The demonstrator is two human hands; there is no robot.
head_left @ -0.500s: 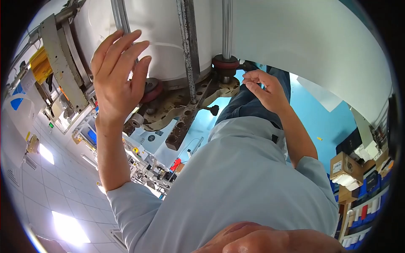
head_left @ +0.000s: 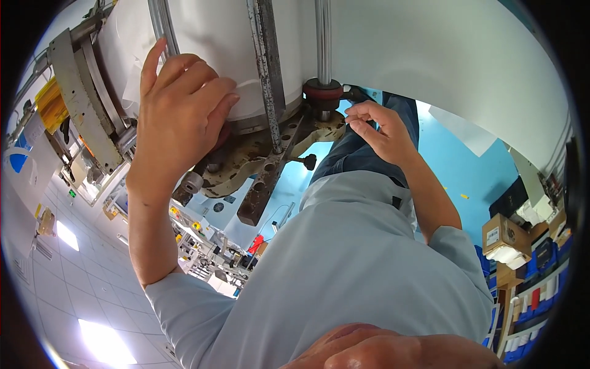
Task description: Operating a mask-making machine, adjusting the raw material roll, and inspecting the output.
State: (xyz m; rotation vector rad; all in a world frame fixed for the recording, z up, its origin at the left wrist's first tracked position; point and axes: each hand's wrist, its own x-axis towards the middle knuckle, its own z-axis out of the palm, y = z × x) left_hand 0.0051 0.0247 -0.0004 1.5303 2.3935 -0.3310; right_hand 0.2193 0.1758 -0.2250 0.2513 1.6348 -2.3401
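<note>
My left hand (head_left: 175, 117) is raised in front of a large white roll (head_left: 215, 37) and beside a shiny upright rod (head_left: 161, 24). Its thumb and index finger come together and the little finger stands up; anything pinched there is hidden. Lower, on the right, my right hand (head_left: 384, 132) has loosely bent fingers with a gap to the thumb and nothing visible between them. It is nearest to a dark red and black collar (head_left: 322, 92) on a second rod (head_left: 324, 43). A worn steel bar (head_left: 264, 67) stands between the rods.
Below the roll, a holed metal arm (head_left: 258, 194) juts toward me, with a black knob (head_left: 309, 162) beside it. A broad white sheet (head_left: 442, 49) hangs at the upper right. Cardboard boxes (head_left: 507, 237) and shelves stand at far right, a grey machine frame (head_left: 80, 104) at left.
My left hand has turned, and its fingers have bent in toward the thumb from a spread pose. My right hand keeps nearly the same pose. The view has shifted slightly.
</note>
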